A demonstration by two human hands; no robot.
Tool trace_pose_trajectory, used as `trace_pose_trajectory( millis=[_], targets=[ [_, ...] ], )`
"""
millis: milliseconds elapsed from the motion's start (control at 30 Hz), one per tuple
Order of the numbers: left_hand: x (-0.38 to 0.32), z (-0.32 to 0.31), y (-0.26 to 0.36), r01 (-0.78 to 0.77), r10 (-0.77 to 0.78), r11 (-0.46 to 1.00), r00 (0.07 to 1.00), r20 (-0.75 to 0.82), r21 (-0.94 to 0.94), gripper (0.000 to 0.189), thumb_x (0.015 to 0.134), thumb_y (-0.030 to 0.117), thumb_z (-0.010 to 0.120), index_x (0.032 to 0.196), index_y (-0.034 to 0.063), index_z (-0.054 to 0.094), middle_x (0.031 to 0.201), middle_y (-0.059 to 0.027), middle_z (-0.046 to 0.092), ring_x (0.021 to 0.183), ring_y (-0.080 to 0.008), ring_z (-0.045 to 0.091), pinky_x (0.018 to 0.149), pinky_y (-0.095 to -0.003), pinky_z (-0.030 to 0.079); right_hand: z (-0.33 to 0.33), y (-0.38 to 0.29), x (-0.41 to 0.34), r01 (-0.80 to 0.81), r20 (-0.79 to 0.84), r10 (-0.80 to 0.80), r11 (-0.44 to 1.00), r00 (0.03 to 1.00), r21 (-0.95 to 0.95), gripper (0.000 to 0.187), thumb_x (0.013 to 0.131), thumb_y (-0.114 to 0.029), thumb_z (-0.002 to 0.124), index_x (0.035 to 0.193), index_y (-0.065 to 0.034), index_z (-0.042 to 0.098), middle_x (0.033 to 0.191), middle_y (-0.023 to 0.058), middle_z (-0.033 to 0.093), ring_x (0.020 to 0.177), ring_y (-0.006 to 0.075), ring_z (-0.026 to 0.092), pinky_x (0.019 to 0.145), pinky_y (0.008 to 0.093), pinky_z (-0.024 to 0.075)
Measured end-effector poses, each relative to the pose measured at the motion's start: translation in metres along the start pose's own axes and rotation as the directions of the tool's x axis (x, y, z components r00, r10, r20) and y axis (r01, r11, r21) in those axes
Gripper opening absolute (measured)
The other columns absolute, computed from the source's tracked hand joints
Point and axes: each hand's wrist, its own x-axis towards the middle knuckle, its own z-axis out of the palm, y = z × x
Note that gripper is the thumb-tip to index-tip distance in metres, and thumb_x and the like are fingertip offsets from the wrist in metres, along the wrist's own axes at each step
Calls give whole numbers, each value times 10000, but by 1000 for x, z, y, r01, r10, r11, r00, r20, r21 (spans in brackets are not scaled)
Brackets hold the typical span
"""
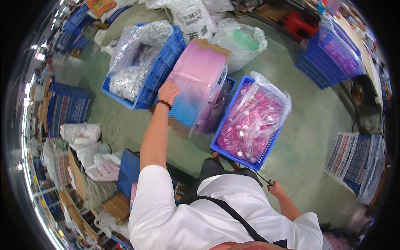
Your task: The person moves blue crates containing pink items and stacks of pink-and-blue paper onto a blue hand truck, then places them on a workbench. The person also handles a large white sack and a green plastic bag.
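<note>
My left hand (169, 91) lies against the near-left side of a stack of flat pink-and-blue printed cardboard pieces (193, 82), its fingers slightly spread. Clear wrap crosses part of the stack. Low at the right, my right hand (275, 188) grips a thin black pull rod or cord (264, 178) that runs towards the near corner of a blue plastic crate (215, 147). Inside that crate, pink transparent items with white round parts (247, 125) lie under a clear plastic bag. Whether the black piece is hooked to the crate is too small to tell.
Left of the stack stand stacked blue crates (168, 59) with clear wrapped goods. Behind are white woven sacks (193, 18) and a clear bag with a green item (245, 40). More crates stand at right (328, 59) and far left (70, 106); white plastic bags (93, 153) lie nearer.
</note>
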Motion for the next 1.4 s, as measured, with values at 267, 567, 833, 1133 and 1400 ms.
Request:
trace_pose_trajectory(
  millis=[267, 567, 833, 1133, 1400],
  targets=[
    [-171, -147, -95, 246, -47, 838, 922, -385, 487, 397, 865, 209, 528, 1212, 31, 454, 1060, -106, 576, 787, -212, 596, 635, -362, 507, -27, -27, 43, 212, 165, -162, 912, 973, -350, 269, 692, -213, 577, 798, 32, 605, 784, 256, 604, 765, 403, 593, 678, 439, 474],
    [-213, -92, -184, 369, -474, 849, 849, -236, -379, 982, 771, 441, 648, 1400, 41, 9, 1429, -251, 65, 1283, -416, 229, 977, -541, 330, -33, -24, 58, 235, 183, -178, 899, 967, -371, 231, 718, -244, 569, 663, -27, 626, 601, 114, 624, 573, 243, 609, 568, 364, 477],
    [-167, 42, -145, -546, 360, 134, 805, 473, 827, 712, 744, 352, 638, 1339, 130, 314, 1277, -200, 399, 1163, -394, 383, 937, -511, 333, -22, -33, 25, 41, 123, -15, 975, 992, -217, 227, 708, -252, 581, 689, -31, 625, 638, 112, 634, 627, 254, 622, 602, 364, 477],
    [-53, 97, -87, -378, 30, -414, 903, 428, 828, 925, 699, 454, 676, 1413, 208, 142, 1472, -151, 38, 1336, -417, 31, 998, -645, 119, 7, -10, 11, -36, -40, 42, 991, 998, 125, 185, 733, -178, 554, 721, 4, 584, 577, 99, 611, 523, 174, 585, 494, 315, 448],
    [3, 57, -41, -380, -48, -394, 918, 394, 837, 856, 721, 400, 644, 1408, 252, 155, 1478, -119, 62, 1329, -422, 69, 980, -648, 147, 14, -7, 16, -139, -97, 180, 934, 979, 328, 141, 722, -134, 553, 718, 7, 565, 561, 104, 598, 515, 175, 582, 490, 312, 442]
  ],
)
